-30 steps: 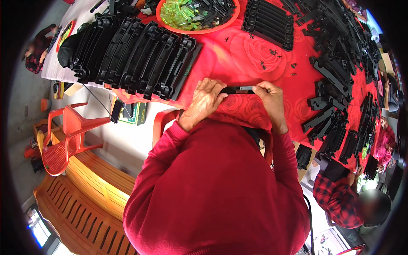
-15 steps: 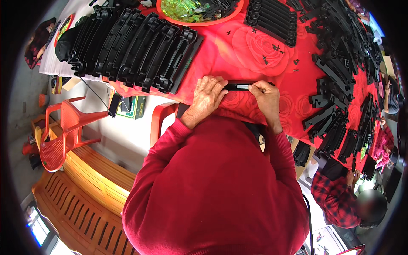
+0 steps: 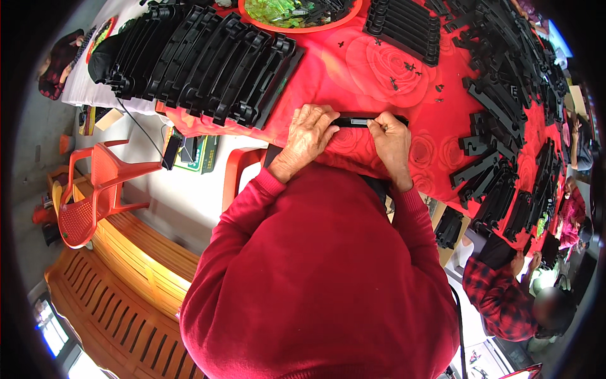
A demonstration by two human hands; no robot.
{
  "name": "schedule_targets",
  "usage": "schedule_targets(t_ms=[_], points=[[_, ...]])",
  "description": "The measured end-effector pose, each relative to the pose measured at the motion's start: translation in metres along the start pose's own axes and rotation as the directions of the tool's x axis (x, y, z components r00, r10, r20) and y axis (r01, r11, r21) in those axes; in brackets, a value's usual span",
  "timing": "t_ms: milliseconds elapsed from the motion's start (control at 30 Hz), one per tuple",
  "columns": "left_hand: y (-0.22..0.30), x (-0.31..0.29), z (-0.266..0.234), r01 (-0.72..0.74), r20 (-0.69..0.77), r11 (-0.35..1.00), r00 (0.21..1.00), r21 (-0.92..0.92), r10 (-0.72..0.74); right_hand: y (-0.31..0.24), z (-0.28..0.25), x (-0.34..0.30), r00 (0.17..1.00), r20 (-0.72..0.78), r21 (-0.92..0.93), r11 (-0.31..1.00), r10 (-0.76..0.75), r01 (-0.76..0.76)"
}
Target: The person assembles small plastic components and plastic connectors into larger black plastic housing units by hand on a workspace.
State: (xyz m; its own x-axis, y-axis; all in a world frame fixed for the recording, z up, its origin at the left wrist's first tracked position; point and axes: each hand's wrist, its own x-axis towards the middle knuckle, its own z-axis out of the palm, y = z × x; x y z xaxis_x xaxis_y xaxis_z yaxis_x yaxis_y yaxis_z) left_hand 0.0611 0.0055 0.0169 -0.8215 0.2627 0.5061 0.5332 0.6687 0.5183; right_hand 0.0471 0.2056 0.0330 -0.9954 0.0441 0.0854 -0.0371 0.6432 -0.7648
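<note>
A long, narrow black plastic part (image 3: 345, 122) lies crosswise before me over the near edge of the red cloth. My left hand (image 3: 307, 134) is closed on its left end, thumb in front and fingers over the far side. My right hand (image 3: 391, 140) pinches it toward the right end, whose tip shows past the fingers. A small greyish strip (image 3: 361, 122) shows on the part beside my right thumb; I cannot tell whether it is separate. Just beyond lie several tiny black cross-shaped pieces (image 3: 394, 83).
Rows of black plastic parts (image 3: 221, 69) stand at the left; another black stack (image 3: 404, 28) is at the back. A red-rimmed basin (image 3: 297, 29) holds yellow-green and black pieces. Loose black parts (image 3: 499, 126) heap at right. A red chair (image 3: 107, 183) stands left; a co-worker in plaid (image 3: 499, 297) sits right.
Both hands and the black part have shifted slightly away from me. The greyish strip looks darker, and the part's right end now shows beyond my right hand.
</note>
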Motion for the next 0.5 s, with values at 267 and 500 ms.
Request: schedule_targets(t_ms=[267, 500], points=[[0.001, 0.016, -0.005, 0.065, 0.151, 0.997, 0.986, 0.036, -0.07, 0.003, 0.002, -0.001, 0.999, -0.014, -0.025, 0.999, -0.048, 0.047], [0.001, 0.048, 0.019, 0.098, 0.337, 0.971, 0.926, 0.218, -0.17, 0.007, 0.007, -0.003, 0.995, -0.042, 0.007, 0.996, -0.085, 0.086]])
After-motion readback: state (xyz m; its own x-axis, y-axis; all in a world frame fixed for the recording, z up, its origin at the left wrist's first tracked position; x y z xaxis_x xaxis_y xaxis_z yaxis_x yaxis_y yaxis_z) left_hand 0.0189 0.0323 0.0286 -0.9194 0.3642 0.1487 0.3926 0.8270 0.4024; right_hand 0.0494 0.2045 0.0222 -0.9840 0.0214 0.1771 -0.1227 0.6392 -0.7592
